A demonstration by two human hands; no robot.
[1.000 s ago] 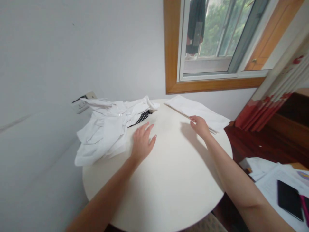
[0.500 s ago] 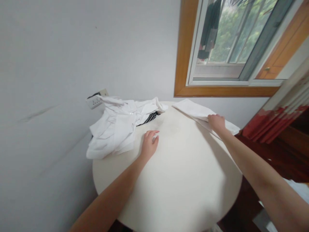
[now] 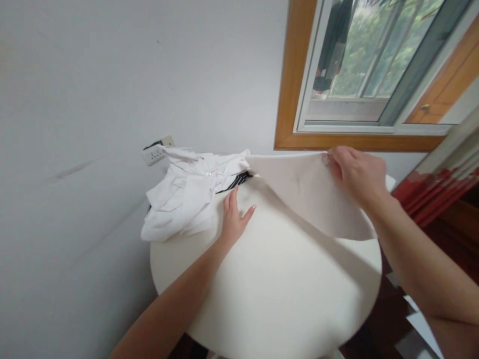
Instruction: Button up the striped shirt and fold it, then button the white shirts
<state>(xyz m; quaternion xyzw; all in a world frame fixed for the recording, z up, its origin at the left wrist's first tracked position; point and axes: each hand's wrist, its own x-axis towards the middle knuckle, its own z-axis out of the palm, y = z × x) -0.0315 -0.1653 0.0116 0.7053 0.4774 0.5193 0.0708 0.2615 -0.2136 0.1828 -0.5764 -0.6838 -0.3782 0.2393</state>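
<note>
My right hand [image 3: 359,172] pinches the upper edge of a white cloth [image 3: 299,187] and holds it raised at the table's far right side. The cloth hangs from the fingers as a slanting sheet, and its left end reaches the heap of clothes. My left hand [image 3: 234,217] rests on the round white table [image 3: 277,279] with thumb and fingers apart, holding nothing. Just left of it lies a crumpled white garment [image 3: 187,194] with small shiny buttons. A black-and-white striped fabric [image 3: 239,180] peeks out from under that garment, close to my left fingertips.
A wall with a power socket [image 3: 153,153] stands behind the table. The wood-framed window [image 3: 284,99] is at the back right, beside a red and cream curtain [image 3: 419,199]. White sheets or cloths [image 3: 422,324] lie low at the right.
My right hand has lifted the white cloth off the table, so it now hangs as an opened sheet. My left hand's fingers have spread wider. The view has shifted slightly.
</note>
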